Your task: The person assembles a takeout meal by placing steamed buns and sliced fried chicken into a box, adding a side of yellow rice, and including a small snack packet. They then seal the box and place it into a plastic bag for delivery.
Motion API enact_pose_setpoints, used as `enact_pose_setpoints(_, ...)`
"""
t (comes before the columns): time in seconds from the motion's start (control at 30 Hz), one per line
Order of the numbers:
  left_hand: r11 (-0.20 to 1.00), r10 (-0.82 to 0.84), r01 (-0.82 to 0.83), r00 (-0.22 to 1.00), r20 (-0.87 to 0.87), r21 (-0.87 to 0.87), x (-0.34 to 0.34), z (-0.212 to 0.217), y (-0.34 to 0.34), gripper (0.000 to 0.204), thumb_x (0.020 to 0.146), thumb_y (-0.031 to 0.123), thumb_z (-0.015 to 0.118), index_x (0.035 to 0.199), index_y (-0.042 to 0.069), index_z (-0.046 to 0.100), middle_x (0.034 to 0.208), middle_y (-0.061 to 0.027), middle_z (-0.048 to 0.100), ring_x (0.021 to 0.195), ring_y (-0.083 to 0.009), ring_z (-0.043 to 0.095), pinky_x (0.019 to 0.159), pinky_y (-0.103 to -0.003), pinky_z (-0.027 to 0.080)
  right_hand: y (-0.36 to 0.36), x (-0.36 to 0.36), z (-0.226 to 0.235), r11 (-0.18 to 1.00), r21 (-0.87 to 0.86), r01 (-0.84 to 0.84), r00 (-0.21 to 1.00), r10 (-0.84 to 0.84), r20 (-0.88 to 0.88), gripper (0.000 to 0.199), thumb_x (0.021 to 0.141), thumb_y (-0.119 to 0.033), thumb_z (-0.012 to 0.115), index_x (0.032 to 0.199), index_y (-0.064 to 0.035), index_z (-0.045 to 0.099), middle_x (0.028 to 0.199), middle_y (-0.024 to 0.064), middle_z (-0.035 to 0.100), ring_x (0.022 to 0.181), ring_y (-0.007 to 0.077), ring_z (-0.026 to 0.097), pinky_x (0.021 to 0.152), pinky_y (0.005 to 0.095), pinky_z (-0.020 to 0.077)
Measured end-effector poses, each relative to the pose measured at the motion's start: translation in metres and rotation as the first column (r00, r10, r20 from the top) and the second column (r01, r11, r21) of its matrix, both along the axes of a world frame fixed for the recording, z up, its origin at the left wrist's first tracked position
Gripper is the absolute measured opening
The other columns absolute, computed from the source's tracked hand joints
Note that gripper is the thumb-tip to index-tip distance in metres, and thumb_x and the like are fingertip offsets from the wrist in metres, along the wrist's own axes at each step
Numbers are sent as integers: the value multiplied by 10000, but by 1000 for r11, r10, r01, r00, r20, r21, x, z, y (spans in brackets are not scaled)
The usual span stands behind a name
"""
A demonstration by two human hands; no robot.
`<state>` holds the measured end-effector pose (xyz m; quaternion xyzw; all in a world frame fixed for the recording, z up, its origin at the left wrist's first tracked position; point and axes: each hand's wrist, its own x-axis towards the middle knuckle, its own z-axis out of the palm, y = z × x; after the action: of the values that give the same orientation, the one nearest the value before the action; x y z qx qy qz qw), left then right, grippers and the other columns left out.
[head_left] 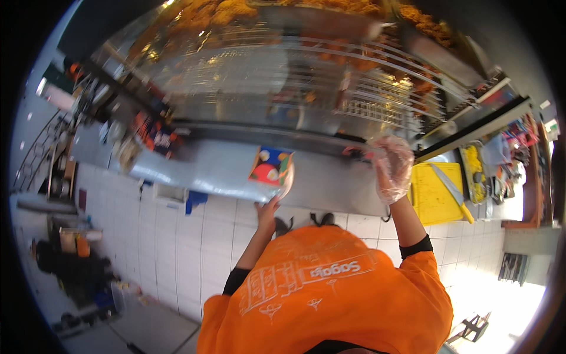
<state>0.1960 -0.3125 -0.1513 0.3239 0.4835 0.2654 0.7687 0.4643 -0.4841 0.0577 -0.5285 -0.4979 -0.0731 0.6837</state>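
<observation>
My left hand [269, 207] is closed on the near edge of a small colourful cardboard food box [270, 167], patterned in blue, red, yellow and green, over the steel counter. A pale translucent edge shows along the box's right side, too blurred to name. My right hand [394, 168] wears a clear, crumpled plastic glove. It is raised at the front of the display case, its fingers curled. A thin reddish thing [356, 152] reaches left from the fingers, too smeared to make out.
A glass-fronted display case [236, 76] with wire racks [377, 97] and golden fried food [230, 12] stands ahead. To the right lie a yellow cutting board [433, 197], a knife [449, 186] and a tray of yellow pieces [473, 171]. White tiled floor [177, 248] lies below the steel counter [200, 168].
</observation>
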Motion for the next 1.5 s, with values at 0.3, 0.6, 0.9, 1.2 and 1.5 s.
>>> enact_pose_setpoints(0.3, 999, 36, -36, 998, -54, 5, 5, 5, 0, 881, 787, 81, 764, 1411, 1, 148, 1332, -171, 446, 1190, -277, 520, 967, -423, 473, -17, 55, 209, 488, -115, 865, 389, -510, 767, 257, 900, -147, 616, 1154, -123, 647, 1156, 133, 663, 1062, 315, 647, 935, 388, 512)
enact_pose_setpoints(0.6, 944, -259, 287, 950, 173, -162, -44, -46, 11, 688, 971, 262, 598, 1482, 195, 142, 1430, -149, 464, 1160, -290, 594, 955, -407, 449, 103, 73, 249, 344, -385, 856, 496, -341, 798, 452, 916, -188, 552, 1368, -181, 536, 1294, 152, 593, 1181, 304, 572, 1029, 426, 444)
enact_pose_setpoints(0.9, 883, -422, 465, 728, -540, -62, -227, -198, -29, 647, 838, 337, 748, 1338, 34, 471, 1190, -165, 639, 988, -255, 638, 765, -340, 525, 161, 130, 288, 85, -448, 890, 452, -305, 839, 446, 925, -197, 536, 1371, -178, 533, 1302, 158, 586, 1191, 305, 565, 1034, 428, 438)
enact_pose_setpoints(1.2, 784, -596, 549, 536, -598, -290, -265, -223, -68, 641, 829, 331, 759, 1323, 27, 487, 1148, -167, 645, 962, -255, 633, 767, -352, 533, 176, 137, 288, 80, -416, 906, 421, -279, 863, 441, 935, -207, 520, 1375, -175, 529, 1310, 163, 579, 1201, 305, 558, 1040, 431, 432)
enact_pose_setpoints(1.5, 898, -434, 419, 797, -421, -132, -207, -207, -13, 625, 833, 307, 759, 1316, 17, 489, 1116, -175, 646, 969, -249, 628, 762, -355, 545, 195, 135, 286, 89, -395, 915, 403, -279, 871, 437, 944, -216, 505, 1378, -172, 525, 1319, 169, 572, 1211, 306, 550, 1045, 434, 427)
